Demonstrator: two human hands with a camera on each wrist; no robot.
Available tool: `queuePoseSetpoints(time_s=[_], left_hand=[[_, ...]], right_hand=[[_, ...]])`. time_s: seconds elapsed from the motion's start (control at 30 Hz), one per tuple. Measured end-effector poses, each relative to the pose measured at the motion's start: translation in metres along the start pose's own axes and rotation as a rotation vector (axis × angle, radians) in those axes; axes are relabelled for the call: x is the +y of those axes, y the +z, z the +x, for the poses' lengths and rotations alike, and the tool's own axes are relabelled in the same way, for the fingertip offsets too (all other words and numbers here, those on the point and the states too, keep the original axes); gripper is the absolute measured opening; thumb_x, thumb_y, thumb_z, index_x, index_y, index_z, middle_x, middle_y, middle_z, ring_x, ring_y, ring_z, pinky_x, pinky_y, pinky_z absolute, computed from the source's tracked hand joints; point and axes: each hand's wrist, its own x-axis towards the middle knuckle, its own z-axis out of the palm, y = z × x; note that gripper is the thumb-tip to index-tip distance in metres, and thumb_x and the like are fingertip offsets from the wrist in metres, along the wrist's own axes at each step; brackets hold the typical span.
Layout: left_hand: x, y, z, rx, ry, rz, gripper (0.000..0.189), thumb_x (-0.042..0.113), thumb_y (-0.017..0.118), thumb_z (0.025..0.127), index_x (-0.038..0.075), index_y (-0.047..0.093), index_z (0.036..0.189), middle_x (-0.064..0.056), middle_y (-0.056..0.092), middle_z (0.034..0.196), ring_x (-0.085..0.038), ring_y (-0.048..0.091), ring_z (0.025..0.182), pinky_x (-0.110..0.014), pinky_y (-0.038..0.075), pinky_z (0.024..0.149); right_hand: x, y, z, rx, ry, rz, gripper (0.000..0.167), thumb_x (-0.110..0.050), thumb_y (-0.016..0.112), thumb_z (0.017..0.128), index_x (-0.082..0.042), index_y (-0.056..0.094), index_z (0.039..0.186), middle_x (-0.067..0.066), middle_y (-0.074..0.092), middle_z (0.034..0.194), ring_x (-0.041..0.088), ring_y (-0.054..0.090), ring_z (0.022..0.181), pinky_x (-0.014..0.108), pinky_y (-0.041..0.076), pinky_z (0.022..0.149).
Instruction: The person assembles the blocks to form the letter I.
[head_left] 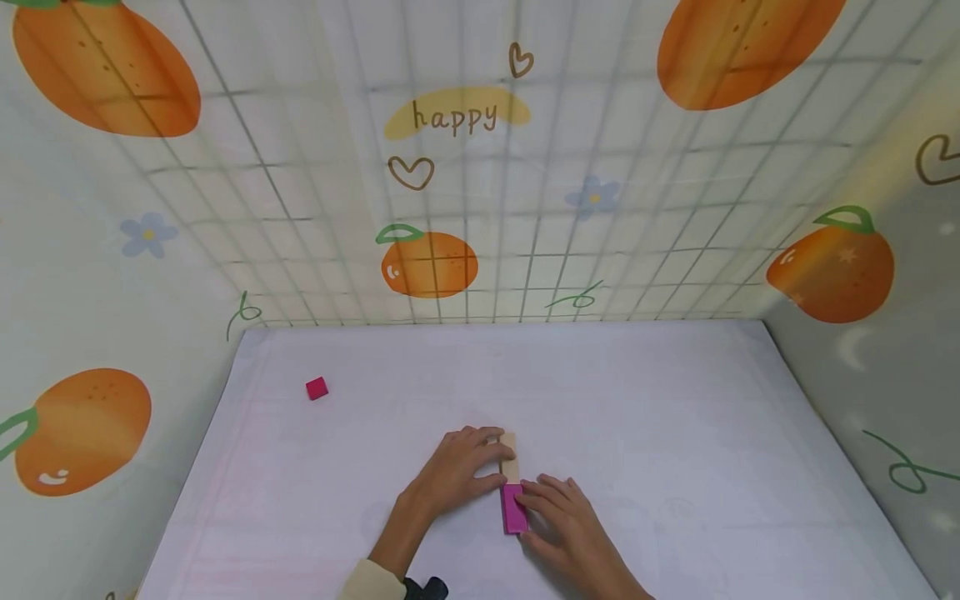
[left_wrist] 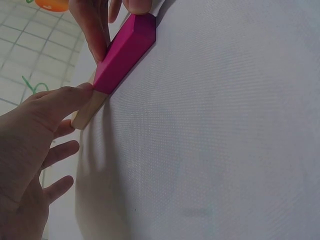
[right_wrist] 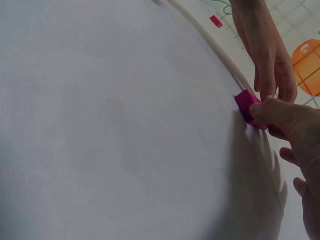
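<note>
One white counter point(head_left: 675, 400) carries everything, with the left hand point(head_left: 457, 468) and right hand point(head_left: 564, 523) working close together, roughly midway between its side edges. The right hand pinches the magenta block point(head_left: 512, 514) while the left hand holds the pale wooden block point(head_left: 511, 472), the two lying end to end in a line toward the far edge, seemingly steadied from both sides so their ends stay flush; the small red block point(head_left: 317, 388) lies well apart, near the far left corner, perhaps to leave working room.
</note>
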Motion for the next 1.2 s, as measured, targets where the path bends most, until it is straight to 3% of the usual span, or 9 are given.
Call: queuePoseSetpoints(time_s=[0.17, 0.63, 0.93, 1.1, 1.2], left_hand=[[-0.001, 0.001, 0.000, 0.001, -0.003, 0.001, 0.034, 0.041, 0.065, 0.095, 0.033, 0.065, 0.129, 0.004, 0.051, 0.146, -0.017, 0.049, 0.129, -0.044, 0.040, 0.103], [-0.006, 0.003, -0.007, 0.056, -0.002, 0.007, 0.036, 0.042, 0.065, 0.095, 0.033, 0.064, 0.130, 0.000, 0.046, 0.151, -0.019, 0.042, 0.138, -0.048, 0.039, 0.106], [-0.025, -0.003, -0.020, 0.133, -0.065, 0.036, 0.033, 0.037, 0.067, 0.094, 0.030, 0.065, 0.126, -0.003, 0.052, 0.144, -0.021, 0.047, 0.130, -0.049, 0.042, 0.101], [-0.039, -0.014, -0.028, 0.183, -0.158, 0.066, 0.032, 0.031, 0.067, 0.095, 0.027, 0.065, 0.126, -0.004, 0.053, 0.142, -0.023, 0.047, 0.130, -0.051, 0.041, 0.103], [-0.051, -0.022, -0.034, 0.262, -0.215, 0.086, 0.032, 0.023, 0.068, 0.094, 0.022, 0.065, 0.126, -0.008, 0.056, 0.139, -0.027, 0.049, 0.129, -0.054, 0.041, 0.101]], right_hand=[[0.000, 0.001, 0.000, 0.027, -0.024, -0.003, 0.043, -0.030, 0.082, 0.080, -0.015, 0.072, 0.119, 0.000, 0.066, 0.128, 0.029, 0.054, 0.128, 0.063, 0.033, 0.106], [-0.002, 0.001, 0.000, 0.006, -0.004, -0.007, 0.043, -0.029, 0.082, 0.081, -0.015, 0.072, 0.119, 0.001, 0.066, 0.129, 0.030, 0.053, 0.128, 0.064, 0.031, 0.107], [-0.002, 0.002, -0.001, -0.012, 0.029, 0.001, 0.042, -0.031, 0.081, 0.081, -0.016, 0.072, 0.120, -0.001, 0.066, 0.129, 0.028, 0.053, 0.129, 0.062, 0.031, 0.109], [-0.002, 0.003, -0.001, 0.030, -0.006, -0.004, 0.042, -0.028, 0.082, 0.080, -0.016, 0.072, 0.119, -0.001, 0.066, 0.127, 0.028, 0.054, 0.127, 0.062, 0.033, 0.107], [-0.001, 0.003, -0.001, 0.064, -0.029, 0.003, 0.044, -0.025, 0.084, 0.078, -0.014, 0.072, 0.119, 0.000, 0.067, 0.127, 0.029, 0.055, 0.125, 0.063, 0.034, 0.106]])
